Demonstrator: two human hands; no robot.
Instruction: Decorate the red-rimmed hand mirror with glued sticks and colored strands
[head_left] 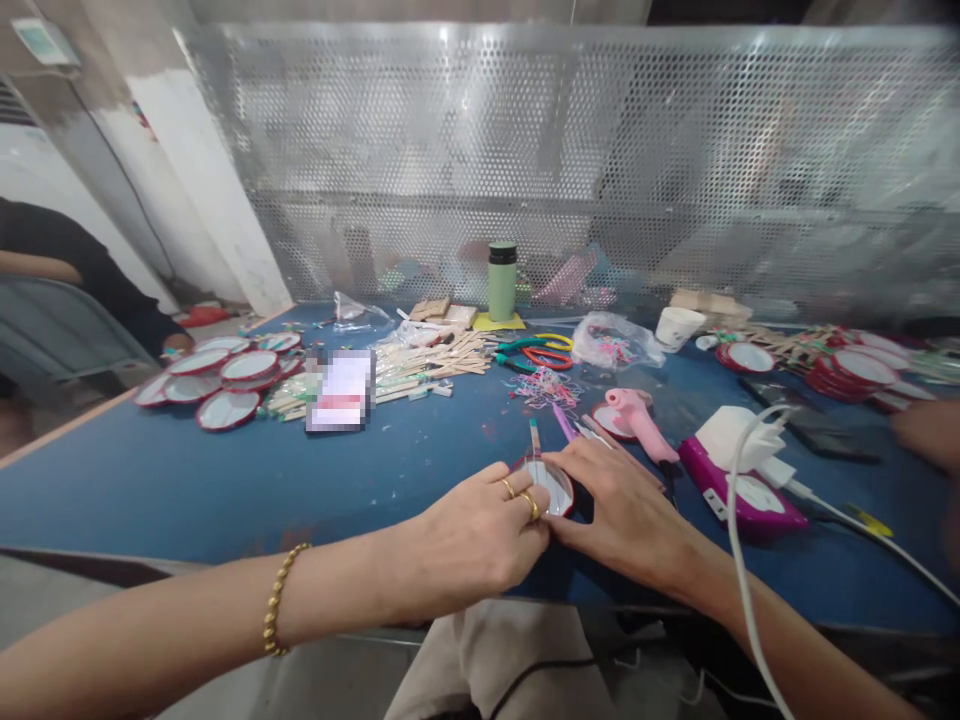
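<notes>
A round white disc with a red rim (556, 487) lies on the blue table near its front edge, between my hands. My left hand (480, 530), with two gold rings, is closed at the disc's left side, its curled fingers over the white face; what they pinch, if anything, is hidden. My right hand (619, 505) curves round the disc's right side, thumb and fingers gripping the rim. A short stick with a teal end (535, 437) juts out beyond the disc's far edge. Just past my right hand lies a pink glue gun (643, 425).
Stacked discs (229, 409) and a phone (341, 392) lie left, beside wooden sticks (457, 357). Pliers (547, 350), a green bottle (502, 285) and a paper cup (679, 328) stand or lie farther back. A purple power strip (757, 505) with a white cable is right. People sit at both sides.
</notes>
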